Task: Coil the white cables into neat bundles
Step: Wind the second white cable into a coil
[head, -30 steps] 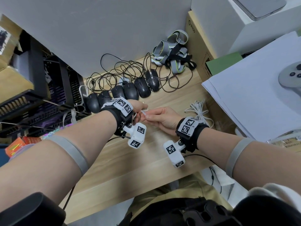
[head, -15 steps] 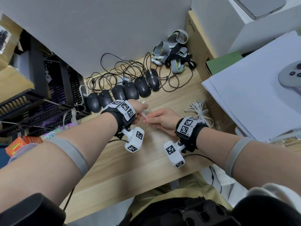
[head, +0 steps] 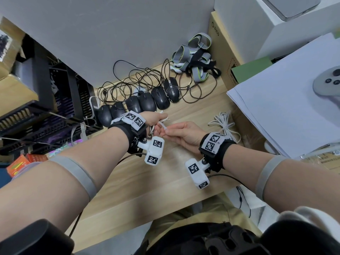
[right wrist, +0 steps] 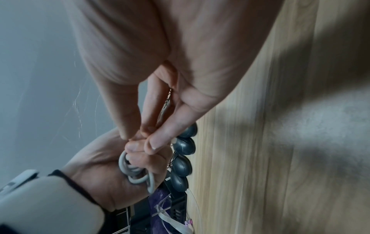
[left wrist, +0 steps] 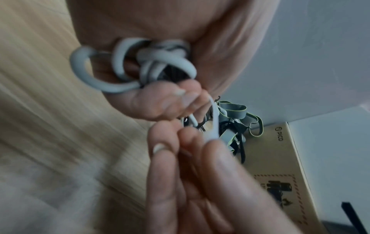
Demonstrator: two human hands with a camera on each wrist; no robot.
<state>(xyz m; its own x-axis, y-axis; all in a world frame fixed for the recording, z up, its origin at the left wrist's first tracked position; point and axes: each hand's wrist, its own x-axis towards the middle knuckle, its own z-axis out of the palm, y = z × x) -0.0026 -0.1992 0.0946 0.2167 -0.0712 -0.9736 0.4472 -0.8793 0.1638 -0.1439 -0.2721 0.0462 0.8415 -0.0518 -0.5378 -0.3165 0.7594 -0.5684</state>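
My left hand [head: 156,120] grips a small coiled white cable [left wrist: 140,63] above the wooden desk [head: 128,181]; its loops bulge out of the fist [right wrist: 138,172]. My right hand [head: 176,130] pinches the cable's free end [left wrist: 213,126] between thumb and fingertips, right beside the left fingers [right wrist: 148,142]. A second white cable [head: 223,124] lies loosely piled on the desk to the right of my right wrist, touched by neither hand.
A row of several black mice [head: 145,102] with tangled black cords [head: 132,80] lies just beyond my hands. Grey straps [head: 195,57] sit by the cardboard box [head: 220,48]. Paper sheets [head: 276,100] with a grey controller [head: 329,83] cover the right; black trays [head: 46,111] stand at the left.
Both hands stay together at the same spot. The left hand has turned a little and the right fingers have shifted along the cable's end.
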